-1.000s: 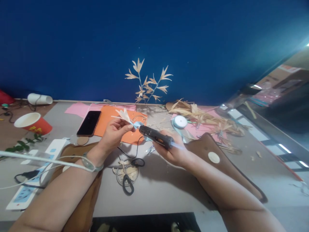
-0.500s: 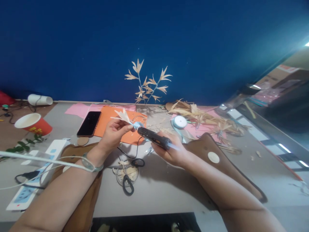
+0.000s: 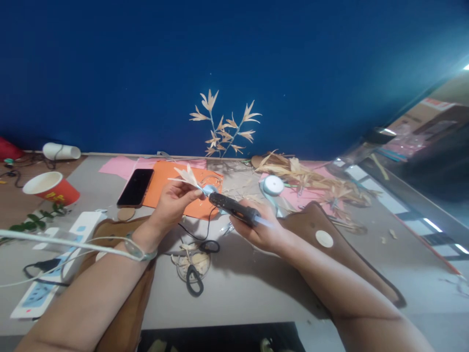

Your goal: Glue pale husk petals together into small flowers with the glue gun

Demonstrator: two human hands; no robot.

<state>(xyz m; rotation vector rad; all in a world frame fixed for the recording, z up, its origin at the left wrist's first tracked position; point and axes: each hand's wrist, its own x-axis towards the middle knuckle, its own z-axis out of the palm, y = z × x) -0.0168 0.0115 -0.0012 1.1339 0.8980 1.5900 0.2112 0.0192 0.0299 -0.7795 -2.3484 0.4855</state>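
Between the thumb and fingers of my left hand (image 3: pixel 178 198) is a pale husk flower (image 3: pixel 187 175), its petals pointing up and left. My right hand (image 3: pixel 258 222) is wrapped round a black glue gun (image 3: pixel 233 208), with a glue stick poking out of its rear end. The gun's nozzle meets the flower's base, where light blue ribbon (image 3: pixel 209 189) shows; whether they touch I cannot tell. Below the hands, black-handled scissors (image 3: pixel 194 281) lie on the table beside a small round dish (image 3: pixel 200 264) of cream scraps.
Dried-husk flower sprays (image 3: pixel 227 134) stand upright by the blue wall. A ribbon spool (image 3: pixel 273 185) and dried husks (image 3: pixel 300 176) lie to the right. On the left are a phone (image 3: pixel 135 187), a red paper cup (image 3: pixel 54 188) and a power strip (image 3: pixel 40 293), with cables crossing over.
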